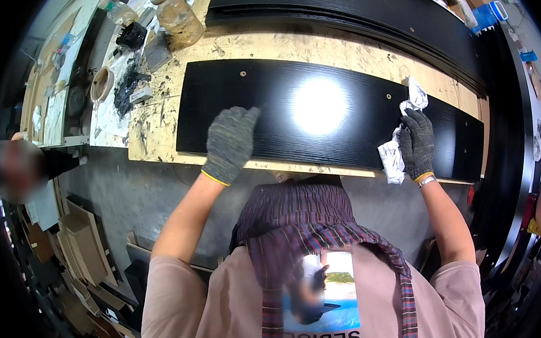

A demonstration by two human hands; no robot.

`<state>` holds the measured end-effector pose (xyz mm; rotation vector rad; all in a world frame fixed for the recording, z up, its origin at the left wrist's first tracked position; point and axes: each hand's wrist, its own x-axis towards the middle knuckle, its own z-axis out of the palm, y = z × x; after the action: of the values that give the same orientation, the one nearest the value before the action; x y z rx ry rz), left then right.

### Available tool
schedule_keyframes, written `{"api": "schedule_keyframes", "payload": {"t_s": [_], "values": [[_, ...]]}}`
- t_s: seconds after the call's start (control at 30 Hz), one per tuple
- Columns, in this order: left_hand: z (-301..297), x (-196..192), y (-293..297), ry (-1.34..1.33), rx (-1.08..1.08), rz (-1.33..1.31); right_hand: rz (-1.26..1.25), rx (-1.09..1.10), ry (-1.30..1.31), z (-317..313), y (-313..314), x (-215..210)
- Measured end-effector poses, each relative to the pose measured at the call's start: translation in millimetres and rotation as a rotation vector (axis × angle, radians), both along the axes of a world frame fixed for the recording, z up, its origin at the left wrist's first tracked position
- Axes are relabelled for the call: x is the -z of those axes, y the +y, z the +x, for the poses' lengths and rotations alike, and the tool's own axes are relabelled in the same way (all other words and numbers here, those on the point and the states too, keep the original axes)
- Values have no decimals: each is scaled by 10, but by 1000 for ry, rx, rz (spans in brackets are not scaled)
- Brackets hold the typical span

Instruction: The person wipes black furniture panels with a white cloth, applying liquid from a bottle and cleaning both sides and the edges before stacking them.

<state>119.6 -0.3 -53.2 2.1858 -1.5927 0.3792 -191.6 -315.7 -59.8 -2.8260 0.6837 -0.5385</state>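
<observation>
A long black board (280,131) with a wood-grain surface lies across the work table in front of me, with small round metal fittings set in it. My left hand (230,139), in a dark grey knitted glove with a yellow cuff, is over the board's left part, near its front edge. Its fingers are curled in, and whatever they may hold is hidden. Toward the right end, my right hand (416,140), gloved the same way, grips a crumpled white rag (393,161) against the board. The rag sticks out on both sides of that hand. A bright lamp reflection covers the board's middle.
More black boards (335,10) are stacked along the far side of the stained light wooden table (157,135). At the far left stand a dirty plastic jar (179,21), a dark-stained cup (131,35) and a round container (101,84). A blue jug (489,15) is at far right.
</observation>
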Motion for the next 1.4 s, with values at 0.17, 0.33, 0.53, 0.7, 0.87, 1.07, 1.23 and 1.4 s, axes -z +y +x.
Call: {"api": "schedule_keyframes", "payload": {"t_s": [0.17, 0.33, 0.53, 0.7, 0.87, 1.07, 1.23, 1.4], "values": [[-305, -60, 12, 83, 240, 133, -17, 1, 2, -43, -26, 24], [-256, -68, 82, 73, 74, 130, -5, -11, 2, -20, -7, -11], [45, -62, 93, 187, -115, 68, -5, -31, 3, -28, -25, 23], [-18, -149, -6, 273, -35, 77, -7, 4, -4, -47, -35, 60], [38, -20, 85, 310, -55, 50, 1, 1, -9, -45, -29, 50], [40, 74, 130, 192, -53, -81, -13, -15, 7, -25, -21, 24], [43, -33, 91, 256, -15, -43, 10, 7, 9, -31, -12, 9], [-130, -46, 80, 217, -21, 53, 13, -3, 14, -22, -12, 3]]}}
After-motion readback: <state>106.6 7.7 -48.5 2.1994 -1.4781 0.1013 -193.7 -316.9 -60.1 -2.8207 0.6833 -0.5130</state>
